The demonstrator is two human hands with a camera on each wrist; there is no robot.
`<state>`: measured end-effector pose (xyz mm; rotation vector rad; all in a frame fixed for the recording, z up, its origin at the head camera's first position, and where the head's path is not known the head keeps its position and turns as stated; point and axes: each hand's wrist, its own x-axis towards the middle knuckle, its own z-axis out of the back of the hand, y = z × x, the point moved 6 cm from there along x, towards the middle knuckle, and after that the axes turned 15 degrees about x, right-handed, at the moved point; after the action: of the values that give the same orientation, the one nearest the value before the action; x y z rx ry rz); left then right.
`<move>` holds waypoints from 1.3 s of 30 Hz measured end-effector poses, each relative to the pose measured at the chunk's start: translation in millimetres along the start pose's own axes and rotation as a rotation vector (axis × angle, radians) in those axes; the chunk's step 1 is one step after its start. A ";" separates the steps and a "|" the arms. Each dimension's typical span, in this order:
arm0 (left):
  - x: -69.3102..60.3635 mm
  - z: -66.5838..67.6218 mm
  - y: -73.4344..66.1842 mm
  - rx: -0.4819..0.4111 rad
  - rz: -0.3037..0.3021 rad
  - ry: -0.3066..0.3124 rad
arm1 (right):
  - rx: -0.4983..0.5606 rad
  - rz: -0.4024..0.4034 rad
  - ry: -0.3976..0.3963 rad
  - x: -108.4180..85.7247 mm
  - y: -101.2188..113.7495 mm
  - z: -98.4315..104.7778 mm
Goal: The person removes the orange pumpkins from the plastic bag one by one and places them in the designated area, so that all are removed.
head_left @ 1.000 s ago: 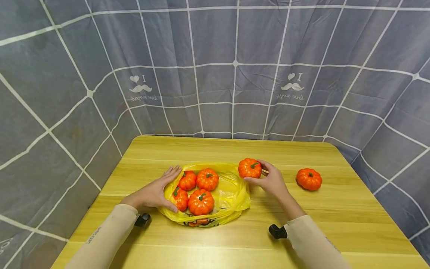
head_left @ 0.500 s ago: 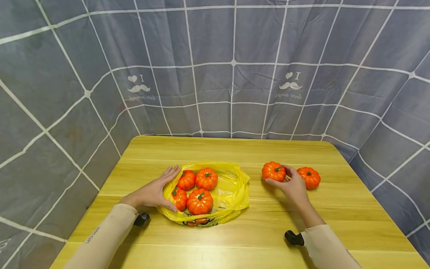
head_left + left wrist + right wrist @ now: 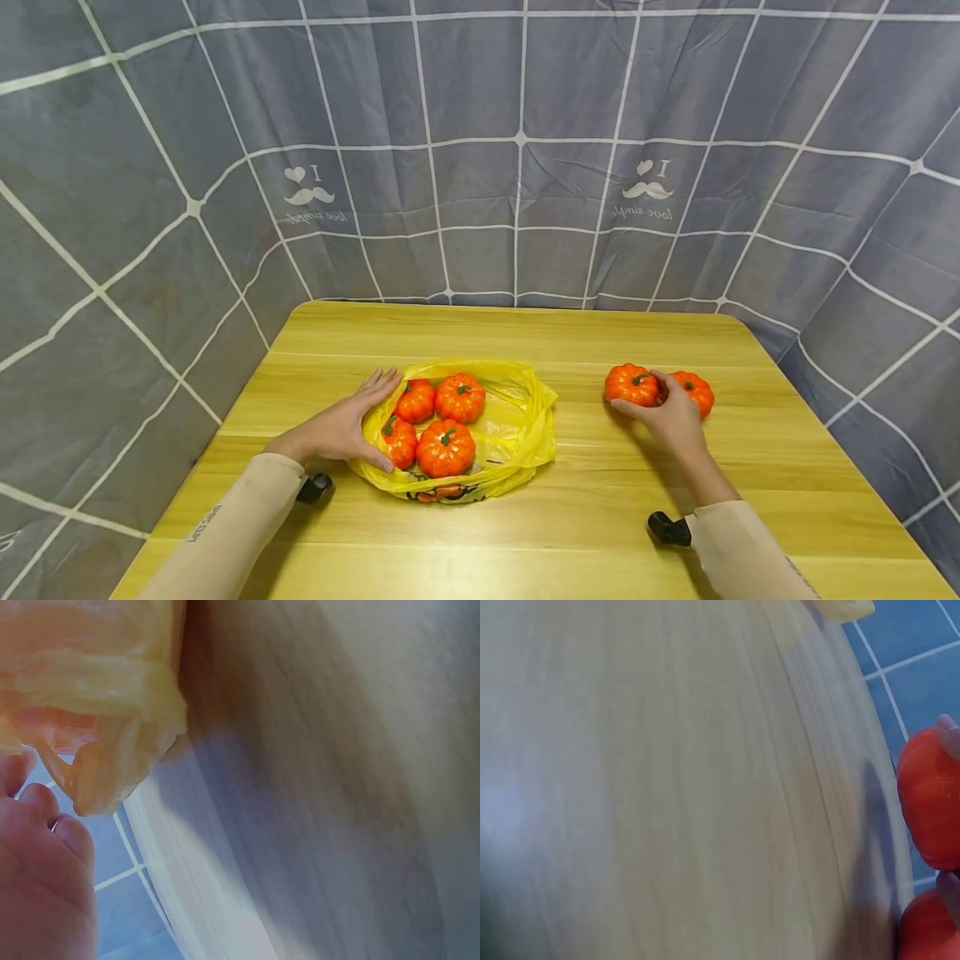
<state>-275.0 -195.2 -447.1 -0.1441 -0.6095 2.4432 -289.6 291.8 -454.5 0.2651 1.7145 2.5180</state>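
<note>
Pinching a pumpkin (image 3: 628,384), the right fingers (image 3: 667,383) stand across tabletop (image 3: 585,475) from the yellow bag (image 3: 534,450), left fingers (image 3: 384,386) spread along its edge (image 3: 372,429).

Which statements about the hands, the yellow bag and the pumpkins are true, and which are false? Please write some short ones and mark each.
1. Four pumpkins are in the yellow bag. True.
2. The left hand holds a pumpkin. False: it is at the bag's edge.
3. The right hand holds an orange pumpkin. True.
4. The bag is on the person's right side of the right hand. False: it is on the left side.
5. Another pumpkin, outside the bag, is partly hidden behind the right hand in the head view. True.
</note>
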 end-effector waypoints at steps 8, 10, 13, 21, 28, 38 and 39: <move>0.3 -1.3 0.7 0.005 -0.004 0.003 | -0.133 0.046 -0.023 2.9 -1.9 5.9; 0.5 -1.0 0.7 0.006 -0.003 0.003 | -0.165 0.070 -0.013 3.9 -1.1 5.6; 0.7 -0.7 0.5 0.008 -0.002 0.003 | -0.209 0.108 0.006 4.1 1.4 4.6; 1.1 -0.6 0.4 0.010 0.008 0.009 | -0.233 0.133 0.025 5.0 5.8 4.1; 1.3 -0.3 0.0 0.009 0.007 0.010 | -0.229 0.145 0.004 5.9 8.2 7.5; 1.1 -0.9 -0.2 0.005 0.008 0.019 | -0.237 0.286 0.073 6.2 29.2 -7.8; 1.0 -1.1 -0.2 0.005 0.008 0.019 | -0.239 0.305 0.074 6.1 31.7 -9.5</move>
<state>-275.5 -194.0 -447.9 -0.1684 -0.5954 2.4482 -296.4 272.4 -427.9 0.4502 1.4726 2.9526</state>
